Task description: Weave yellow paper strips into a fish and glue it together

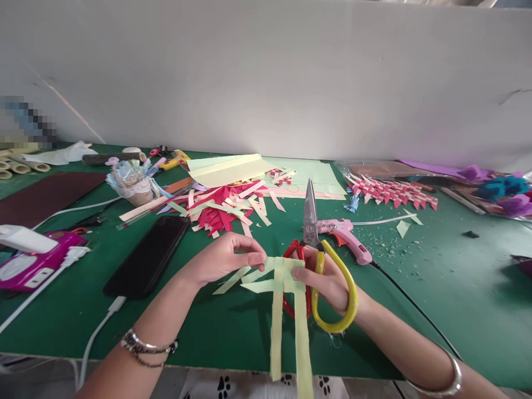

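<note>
Paper strip (303, 338) — tip beyond view

Pale green paper strips (288, 280) cross in a small woven patch over the desk (233, 343), two long ends running toward the near edge, shorter ones spreading left. Scissors (320, 264) point away, blades together, yellow handle rightmost, red handle partly behind the paper.
</note>
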Tool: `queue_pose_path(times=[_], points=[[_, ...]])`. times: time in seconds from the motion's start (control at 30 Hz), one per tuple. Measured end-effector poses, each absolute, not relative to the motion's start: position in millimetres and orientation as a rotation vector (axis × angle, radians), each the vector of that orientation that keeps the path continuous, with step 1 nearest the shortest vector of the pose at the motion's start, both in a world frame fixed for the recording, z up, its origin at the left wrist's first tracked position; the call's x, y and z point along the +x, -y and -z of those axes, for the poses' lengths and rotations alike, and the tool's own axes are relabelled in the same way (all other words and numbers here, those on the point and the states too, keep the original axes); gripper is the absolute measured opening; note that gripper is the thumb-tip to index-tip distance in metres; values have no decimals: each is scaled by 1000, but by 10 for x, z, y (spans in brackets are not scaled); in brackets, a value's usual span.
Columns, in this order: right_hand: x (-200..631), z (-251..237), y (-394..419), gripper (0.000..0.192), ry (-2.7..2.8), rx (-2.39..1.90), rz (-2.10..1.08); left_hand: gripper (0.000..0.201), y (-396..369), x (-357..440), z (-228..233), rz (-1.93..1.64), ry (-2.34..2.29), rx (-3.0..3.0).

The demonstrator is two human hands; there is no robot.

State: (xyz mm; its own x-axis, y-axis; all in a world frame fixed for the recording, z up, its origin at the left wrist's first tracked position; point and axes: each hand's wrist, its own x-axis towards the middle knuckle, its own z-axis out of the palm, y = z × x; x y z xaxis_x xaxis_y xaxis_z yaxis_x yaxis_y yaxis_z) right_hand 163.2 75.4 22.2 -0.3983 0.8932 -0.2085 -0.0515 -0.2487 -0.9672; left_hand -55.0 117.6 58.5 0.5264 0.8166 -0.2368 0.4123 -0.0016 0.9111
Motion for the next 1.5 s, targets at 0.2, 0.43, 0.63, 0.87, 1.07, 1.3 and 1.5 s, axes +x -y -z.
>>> queue_pose_path(times=[0.2,0.43,0.63,0.87,1.07,1.3,1.5], points=[[1643,-171,-786,23,1239,-1056,-1674,63,-1179,-627,-566,-500,-880,1477],[1671,-327,-803,20,1263,-1037,-1563,55,-1101,-454,-493,-335,-900,1470],[1713,-356,-826,23,1308,-1071,-1480,38,-1058,-313,-448,-449,-1049,1574],[1717,-371,-838,27,1412,-1092,-1430,28,-1006,-245,-485,-601,-993,1710],[1798,-421,-782,34,1800,-1152,-1155,33,-1162,-523,-513,-1139,-1325,1517],[1834,-399,-747,36,2190,-1322,-614,35,-1209,-684,-483,-1410,-1260,1371],[1783,-334,-799,47,2297,-1400,-510,31,-1175,-665,-488,-1514,-1243,1422]])
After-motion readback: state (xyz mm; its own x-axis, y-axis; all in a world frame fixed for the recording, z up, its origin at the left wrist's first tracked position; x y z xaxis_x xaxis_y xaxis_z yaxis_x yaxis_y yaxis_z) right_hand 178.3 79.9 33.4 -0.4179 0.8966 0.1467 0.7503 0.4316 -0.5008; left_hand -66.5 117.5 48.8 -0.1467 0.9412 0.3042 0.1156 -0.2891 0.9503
